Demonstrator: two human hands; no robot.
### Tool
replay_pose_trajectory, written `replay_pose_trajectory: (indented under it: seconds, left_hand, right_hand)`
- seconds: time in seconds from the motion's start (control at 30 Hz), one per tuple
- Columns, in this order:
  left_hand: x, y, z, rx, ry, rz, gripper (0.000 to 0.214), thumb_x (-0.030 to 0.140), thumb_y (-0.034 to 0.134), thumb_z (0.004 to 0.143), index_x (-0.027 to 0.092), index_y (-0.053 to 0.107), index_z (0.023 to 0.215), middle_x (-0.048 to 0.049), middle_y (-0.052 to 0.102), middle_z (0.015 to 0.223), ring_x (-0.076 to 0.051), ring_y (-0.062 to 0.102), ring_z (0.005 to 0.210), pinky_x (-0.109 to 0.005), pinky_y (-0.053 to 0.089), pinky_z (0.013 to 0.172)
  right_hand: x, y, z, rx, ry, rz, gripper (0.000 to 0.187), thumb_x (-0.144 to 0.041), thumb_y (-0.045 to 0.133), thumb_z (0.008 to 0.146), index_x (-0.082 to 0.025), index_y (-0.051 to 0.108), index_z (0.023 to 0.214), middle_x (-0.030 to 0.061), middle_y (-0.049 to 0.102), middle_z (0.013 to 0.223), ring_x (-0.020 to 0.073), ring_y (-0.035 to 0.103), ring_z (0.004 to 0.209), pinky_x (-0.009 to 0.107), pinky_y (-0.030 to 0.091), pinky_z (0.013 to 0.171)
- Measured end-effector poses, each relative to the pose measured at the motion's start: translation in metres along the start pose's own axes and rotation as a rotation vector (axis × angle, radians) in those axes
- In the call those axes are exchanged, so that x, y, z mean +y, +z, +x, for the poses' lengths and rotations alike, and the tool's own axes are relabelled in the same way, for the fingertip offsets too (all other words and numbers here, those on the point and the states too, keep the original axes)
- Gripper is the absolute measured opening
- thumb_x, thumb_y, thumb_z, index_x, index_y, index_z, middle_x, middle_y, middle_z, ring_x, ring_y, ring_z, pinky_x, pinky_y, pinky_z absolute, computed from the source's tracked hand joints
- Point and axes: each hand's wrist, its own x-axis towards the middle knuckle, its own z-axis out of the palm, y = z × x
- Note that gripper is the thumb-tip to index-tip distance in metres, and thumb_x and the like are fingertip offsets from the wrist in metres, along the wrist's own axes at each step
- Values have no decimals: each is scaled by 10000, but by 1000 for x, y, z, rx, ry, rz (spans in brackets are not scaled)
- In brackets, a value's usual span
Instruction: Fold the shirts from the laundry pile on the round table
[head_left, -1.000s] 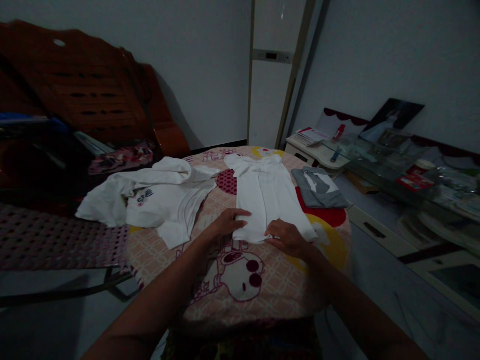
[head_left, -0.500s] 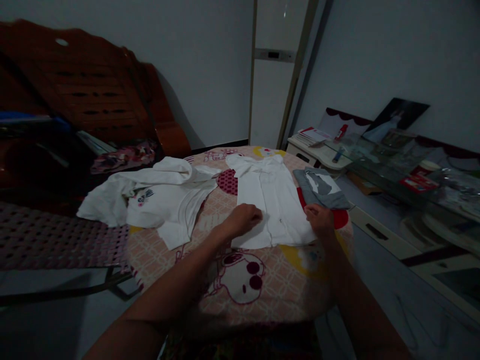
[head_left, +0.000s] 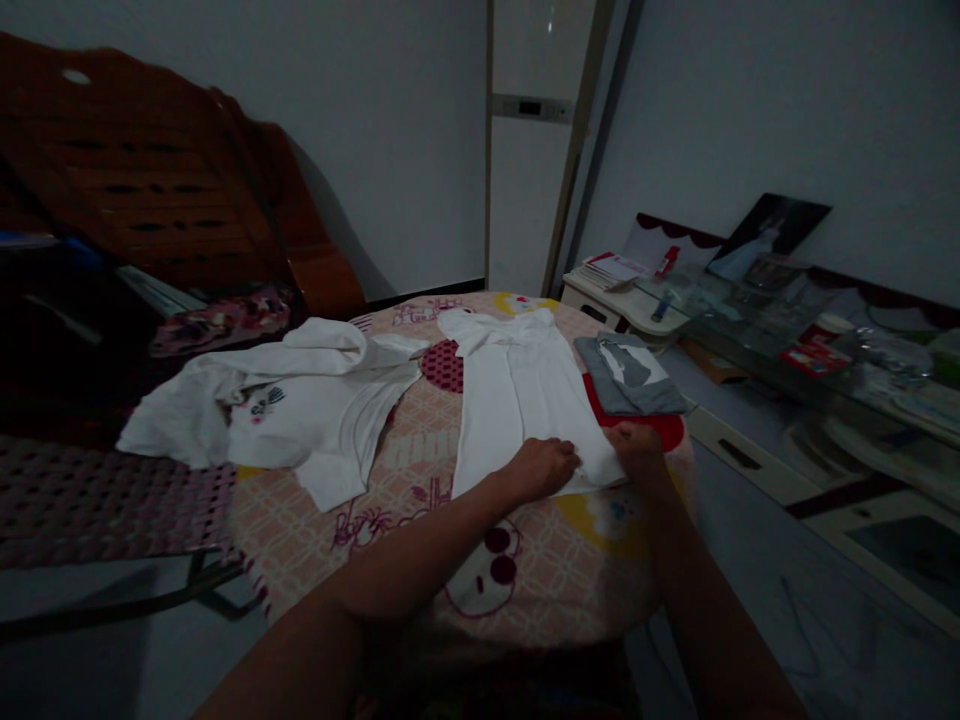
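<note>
A white garment (head_left: 517,395) lies flat and lengthwise on a round table covered with a pink cartoon-print cloth (head_left: 420,520). My left hand (head_left: 546,466) rests closed on the garment's near hem, right of centre. My right hand (head_left: 637,446) is closed on the garment's near right corner. The two hands sit close together at that hem.
A heap of white clothes (head_left: 285,405) hangs over the table's left side onto a woven chair (head_left: 97,500). A folded grey garment (head_left: 630,373) lies at the table's far right. A wooden bench (head_left: 172,190) stands at left, a cluttered glass-topped cabinet (head_left: 810,340) at right.
My left hand slid right along the near hem toward my right hand. The right hand went from the hem's middle out to the right corner and stayed there. The view shifted slightly.
</note>
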Motion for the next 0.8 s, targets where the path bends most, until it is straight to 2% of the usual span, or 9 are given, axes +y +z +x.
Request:
replay_pose_trajectory:
  seconds: [0.1, 0.23, 0.37, 0.5, 0.63, 0.73, 0.8]
  left_hand:
    - [-8, -4, -9, 13, 23, -87, 209, 223, 521, 951, 200, 702, 1053, -54, 708, 1115, -181, 666, 981, -259, 521, 768]
    - [-17, -4, -17, 13, 82, -158, 250, 200, 514, 945, 226, 714, 1094, -39, 712, 1189, -175, 648, 1087, -265, 520, 860]
    - [-16, -2, -18, 19, 78, -174, 271, 201, 505, 961, 238, 717, 1125, -42, 713, 1212, -179, 641, 1104, -281, 526, 855]
    - [-12, -3, -17, 16, 113, -151, 236, 239, 521, 971, 231, 724, 1092, -53, 734, 1131, -199, 630, 1073, -301, 513, 856]
    - [-11, -11, -19, 8, 208, -164, 227, 328, 551, 975, 199, 735, 1013, -75, 749, 1011, -219, 622, 1066, -334, 472, 964]
    - [-15, -24, -28, 32, 143, -241, 276, 376, 558, 976, 204, 712, 1128, -72, 731, 1145, -209, 628, 1125, -303, 480, 943]
    - [-19, -35, -38, 36, 30, -235, 338, 419, 587, 954, 195, 690, 1184, -86, 710, 1197, -224, 653, 1096, -310, 495, 901]
  right_hand:
    - [2, -1, -3, -46, -8, -22, 434, -348, 481, 887, -243, 373, 480, 18, 422, 511, 157, 416, 519, 337, 289, 574]
    - [2, 1, -7, -68, 13, -57, 410, -372, 523, 874, -238, 427, 498, 25, 475, 521, 161, 445, 515, 330, 323, 567]
    - [4, 4, -8, -20, -12, 17, 74, -260, 646, 719, -199, 609, 699, 62, 665, 724, 195, 593, 659, 313, 427, 637]
    - [10, 4, -9, -34, -36, 126, 200, -178, 590, 680, -199, 670, 862, 50, 709, 804, 198, 639, 701, 286, 466, 638]
    - [9, 0, -12, -17, -73, -62, 181, -180, 616, 720, -194, 690, 884, 72, 725, 851, 215, 656, 755, 299, 468, 687]
    - [0, -9, -16, 35, -64, -231, 174, -224, 617, 787, -170, 715, 920, 107, 726, 865, 242, 663, 791, 324, 460, 707]
    - [-8, -15, -21, -39, -159, -201, 178, -197, 603, 801, -170, 724, 928, 98, 725, 878, 227, 662, 793, 317, 463, 720]
